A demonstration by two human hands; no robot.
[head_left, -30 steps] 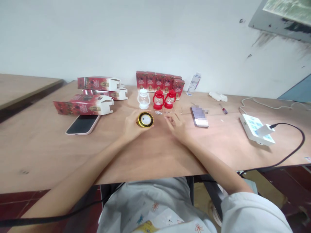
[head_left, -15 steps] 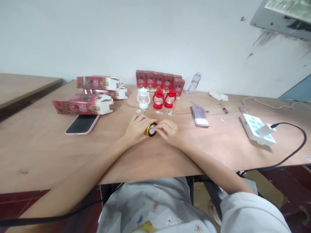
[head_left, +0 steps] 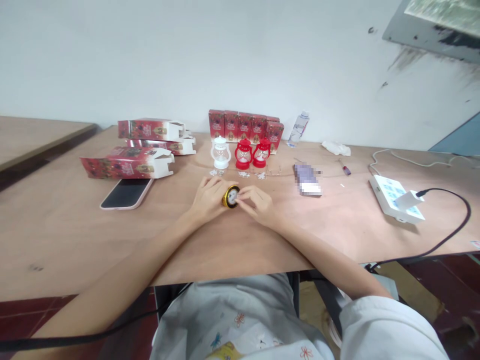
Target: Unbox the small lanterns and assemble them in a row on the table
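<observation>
My left hand [head_left: 209, 200] is wrapped around a small gold lantern [head_left: 226, 198], which lies on its side. Its round base, black-rimmed with a white middle, faces toward my right hand. The rest of the lantern is covered by my left fingers. The thumb and fingertips of my right hand [head_left: 259, 204] are pinched together at the white middle of the base; whatever they hold is too small to make out. Behind my hands stand a white lantern [head_left: 221, 154] and two red lanterns [head_left: 243, 155], with small white pieces [head_left: 244, 174] lying in front of them.
Open red boxes [head_left: 127, 162] lie at the left, above a phone [head_left: 125, 194]. Small red boxes [head_left: 245, 126] line the wall beside a clear bottle [head_left: 299, 129]. To the right are a blurred purple object [head_left: 307, 180], a screwdriver [head_left: 346, 170] and a power strip [head_left: 395, 199].
The gold lantern has turned slightly, so its base shows a bit more toward me. My right fingertips have shifted a little lower on the base.
</observation>
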